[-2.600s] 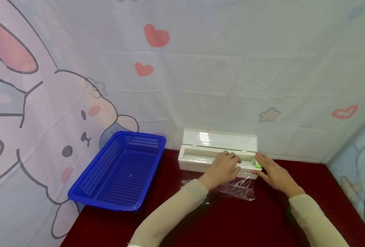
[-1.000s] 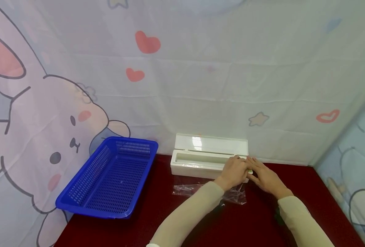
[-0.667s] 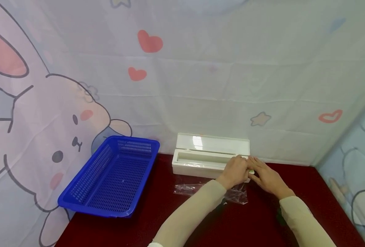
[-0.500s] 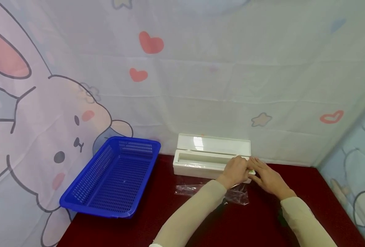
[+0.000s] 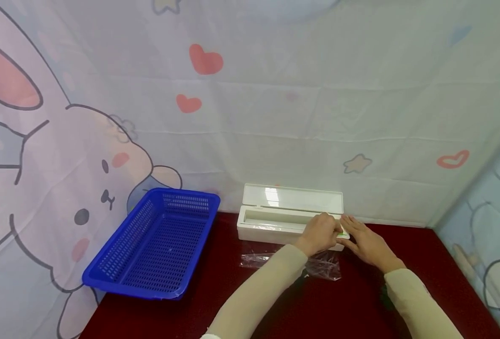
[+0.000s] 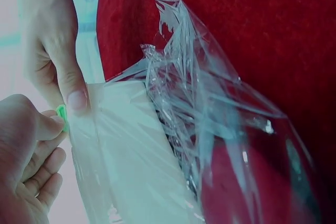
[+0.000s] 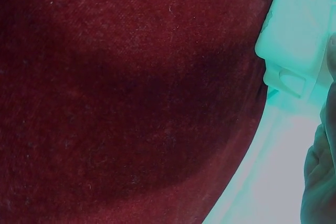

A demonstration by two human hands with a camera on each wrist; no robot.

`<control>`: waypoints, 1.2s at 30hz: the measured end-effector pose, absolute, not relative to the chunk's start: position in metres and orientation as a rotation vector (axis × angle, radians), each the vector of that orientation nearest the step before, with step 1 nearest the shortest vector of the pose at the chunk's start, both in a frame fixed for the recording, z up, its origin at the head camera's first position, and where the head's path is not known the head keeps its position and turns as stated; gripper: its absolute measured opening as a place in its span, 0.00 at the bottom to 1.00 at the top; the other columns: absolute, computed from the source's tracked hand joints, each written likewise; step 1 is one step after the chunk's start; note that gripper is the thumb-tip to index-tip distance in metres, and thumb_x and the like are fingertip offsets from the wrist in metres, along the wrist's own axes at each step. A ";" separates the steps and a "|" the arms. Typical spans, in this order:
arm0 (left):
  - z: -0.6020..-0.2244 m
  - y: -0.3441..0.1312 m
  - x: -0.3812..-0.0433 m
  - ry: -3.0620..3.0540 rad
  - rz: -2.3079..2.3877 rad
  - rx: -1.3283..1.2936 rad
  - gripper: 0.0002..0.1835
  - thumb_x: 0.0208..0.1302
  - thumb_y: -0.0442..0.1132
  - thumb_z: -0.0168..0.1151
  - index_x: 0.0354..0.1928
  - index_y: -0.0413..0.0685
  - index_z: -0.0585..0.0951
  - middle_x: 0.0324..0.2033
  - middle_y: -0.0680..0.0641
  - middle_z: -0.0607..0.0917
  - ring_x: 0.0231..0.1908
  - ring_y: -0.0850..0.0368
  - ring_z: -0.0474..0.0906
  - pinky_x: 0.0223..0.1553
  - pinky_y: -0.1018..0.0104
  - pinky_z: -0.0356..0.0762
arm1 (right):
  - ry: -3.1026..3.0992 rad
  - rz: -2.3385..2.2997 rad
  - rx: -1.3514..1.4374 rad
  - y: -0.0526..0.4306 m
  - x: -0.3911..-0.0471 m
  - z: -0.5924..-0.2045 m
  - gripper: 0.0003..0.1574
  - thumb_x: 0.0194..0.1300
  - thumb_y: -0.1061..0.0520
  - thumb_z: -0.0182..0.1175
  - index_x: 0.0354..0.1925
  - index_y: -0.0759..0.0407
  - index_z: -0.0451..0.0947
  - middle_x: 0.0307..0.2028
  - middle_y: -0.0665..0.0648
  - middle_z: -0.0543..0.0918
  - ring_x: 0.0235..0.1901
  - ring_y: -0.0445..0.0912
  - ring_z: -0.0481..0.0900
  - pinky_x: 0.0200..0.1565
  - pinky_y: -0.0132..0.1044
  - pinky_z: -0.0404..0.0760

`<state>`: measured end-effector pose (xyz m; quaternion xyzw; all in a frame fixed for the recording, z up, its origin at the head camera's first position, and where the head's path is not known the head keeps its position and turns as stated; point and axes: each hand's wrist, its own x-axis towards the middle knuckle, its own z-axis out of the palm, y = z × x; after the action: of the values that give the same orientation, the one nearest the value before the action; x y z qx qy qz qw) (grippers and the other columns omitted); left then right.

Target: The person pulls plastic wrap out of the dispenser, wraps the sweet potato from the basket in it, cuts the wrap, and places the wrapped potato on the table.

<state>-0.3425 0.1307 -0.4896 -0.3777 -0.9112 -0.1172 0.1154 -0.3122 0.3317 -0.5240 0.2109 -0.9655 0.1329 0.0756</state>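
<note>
A long white cling film dispenser (image 5: pixel 260 233) stands at the back of the table, its lid (image 5: pixel 305 198) raised. Clear film (image 5: pixel 328 269) hangs from its front and lies crumpled on the table; the left wrist view shows it bunched beside the box. My left hand (image 5: pixel 319 233) is near the right end, thumb and finger pinching a small green slide cutter (image 6: pixel 61 118), its other fingers curled. My right hand (image 5: pixel 367 244) holds the right end of the dispenser, thumb (image 6: pixel 77 99) on the front edge and fingers over the far side.
To the left sits a blue plastic basket (image 5: pixel 214 214) with slotted walls. A dark red cloth (image 5: pixel 343 310) covers the table. Directly behind the dispenser hangs a printed fabric backdrop (image 5: pixel 275 141). A small dark object (image 5: pixel 304 273) lies by the left sleeve.
My left hand has moved from the middle of the dispenser to its right end and taken hold of the green cutter. Just now it has drawn slightly left. The right hand stays at the end.
</note>
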 end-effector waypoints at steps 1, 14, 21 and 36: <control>-0.489 0.130 -0.343 -2.671 -0.342 -1.114 0.10 0.73 0.41 0.67 0.49 0.61 0.94 0.45 0.60 0.93 0.47 0.63 0.87 0.55 0.76 0.80 | -2.890 0.394 0.635 0.331 -0.312 -0.524 0.49 0.79 0.37 0.58 0.81 0.67 0.60 0.80 0.70 0.62 0.79 0.69 0.60 0.71 0.67 0.69; -0.485 0.122 -0.349 -2.665 -0.325 -1.123 0.11 0.71 0.40 0.68 0.49 0.63 0.94 0.46 0.62 0.93 0.49 0.62 0.86 0.58 0.74 0.79 | -2.903 0.415 0.629 0.332 -0.315 -0.521 0.50 0.80 0.36 0.57 0.81 0.67 0.59 0.81 0.70 0.60 0.79 0.70 0.59 0.70 0.68 0.70; -0.487 0.119 -0.348 -2.670 -0.309 -1.120 0.12 0.70 0.40 0.69 0.49 0.64 0.94 0.45 0.61 0.93 0.48 0.62 0.86 0.56 0.74 0.80 | -2.906 0.442 0.631 0.331 -0.314 -0.524 0.50 0.80 0.36 0.57 0.81 0.68 0.59 0.81 0.70 0.61 0.79 0.70 0.59 0.70 0.68 0.70; -0.488 0.116 -0.348 -2.664 -0.332 -1.121 0.12 0.67 0.38 0.71 0.48 0.63 0.94 0.42 0.61 0.93 0.42 0.64 0.85 0.47 0.76 0.79 | -2.892 0.410 0.636 0.331 -0.313 -0.525 0.49 0.80 0.36 0.57 0.80 0.67 0.60 0.80 0.70 0.62 0.78 0.70 0.61 0.68 0.67 0.73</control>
<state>-0.3477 0.1162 -0.4879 -0.3828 -0.9095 -0.1132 0.1159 -0.3134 0.3315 -0.5253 0.2121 -0.9646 0.1369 0.0759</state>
